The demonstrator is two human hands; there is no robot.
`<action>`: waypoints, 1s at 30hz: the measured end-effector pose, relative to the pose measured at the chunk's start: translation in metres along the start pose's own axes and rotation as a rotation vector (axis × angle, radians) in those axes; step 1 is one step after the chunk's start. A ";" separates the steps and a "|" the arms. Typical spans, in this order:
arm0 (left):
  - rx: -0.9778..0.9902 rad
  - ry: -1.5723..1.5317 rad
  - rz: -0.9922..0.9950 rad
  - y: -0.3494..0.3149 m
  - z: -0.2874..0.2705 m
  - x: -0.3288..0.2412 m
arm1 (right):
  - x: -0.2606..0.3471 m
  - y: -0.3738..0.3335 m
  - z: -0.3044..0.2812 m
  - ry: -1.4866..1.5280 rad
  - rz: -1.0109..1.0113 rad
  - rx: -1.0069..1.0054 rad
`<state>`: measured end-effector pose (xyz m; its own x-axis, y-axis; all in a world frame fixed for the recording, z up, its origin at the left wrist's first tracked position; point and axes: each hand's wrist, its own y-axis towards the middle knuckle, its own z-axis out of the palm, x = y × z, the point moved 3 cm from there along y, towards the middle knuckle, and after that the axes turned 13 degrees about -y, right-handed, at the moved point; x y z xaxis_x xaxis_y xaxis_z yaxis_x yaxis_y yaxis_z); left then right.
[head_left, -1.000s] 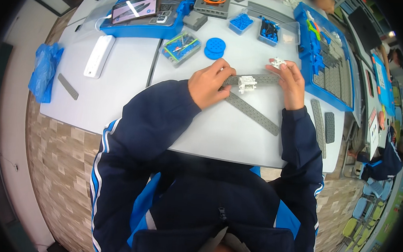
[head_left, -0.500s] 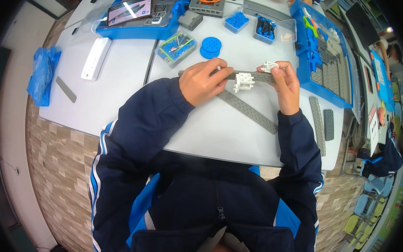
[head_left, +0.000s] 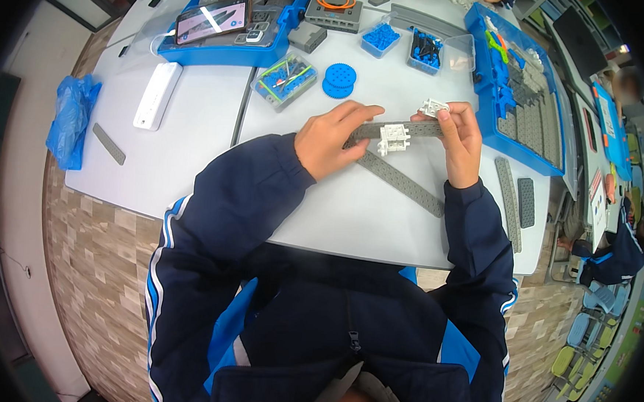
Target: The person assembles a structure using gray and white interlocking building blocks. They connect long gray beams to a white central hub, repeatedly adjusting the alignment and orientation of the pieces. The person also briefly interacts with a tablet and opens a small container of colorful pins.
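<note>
A grey perforated beam (head_left: 424,128) is held up between my two hands, above the table. My left hand (head_left: 333,141) grips its left part between thumb and curled fingers, the index finger stretched out over it. The beam's left end is hidden by that hand. On the beam's middle sits a white connector block (head_left: 394,139) with pegs. My right hand (head_left: 461,139) is closed on the beam's right end and also pinches a second white connector piece (head_left: 434,108) above it. Behind the hands, a longer grey beam (head_left: 402,185) lies slanted on the table.
Two grey strips (head_left: 508,201) lie at right, beside a blue parts case (head_left: 522,117). Ahead stand small tubs of blue pins (head_left: 380,40), a clear parts box (head_left: 285,81) and blue gears (head_left: 339,80). A phone (head_left: 213,20) rests on another blue case at left, near a white bar-shaped device (head_left: 158,95).
My left hand has slid a little right along the beam, its index finger now straighter. The beam's left end no longer shows past that hand, and the white block has turned slightly.
</note>
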<state>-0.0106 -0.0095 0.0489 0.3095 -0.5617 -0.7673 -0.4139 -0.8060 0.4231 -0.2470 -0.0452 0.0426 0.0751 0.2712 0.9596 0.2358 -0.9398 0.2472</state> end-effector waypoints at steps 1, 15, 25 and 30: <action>0.045 -0.126 -0.111 -0.001 0.002 0.001 | 0.001 0.000 0.001 -0.011 0.001 0.002; 0.179 -1.171 -0.491 -0.004 0.028 -0.008 | 0.073 -0.019 0.012 -0.794 -0.559 -0.272; 0.131 -1.165 -0.446 -0.004 0.025 -0.010 | 0.080 -0.023 0.023 -0.970 -0.679 -0.234; 0.099 -1.160 -0.445 -0.005 0.028 -0.008 | 0.080 -0.024 0.026 -1.005 -0.740 -0.229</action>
<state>-0.0350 0.0040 0.0400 -0.4781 0.2931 -0.8280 -0.5454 -0.8380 0.0184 -0.2212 0.0047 0.1100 0.7207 0.6882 0.0833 0.3709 -0.4843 0.7924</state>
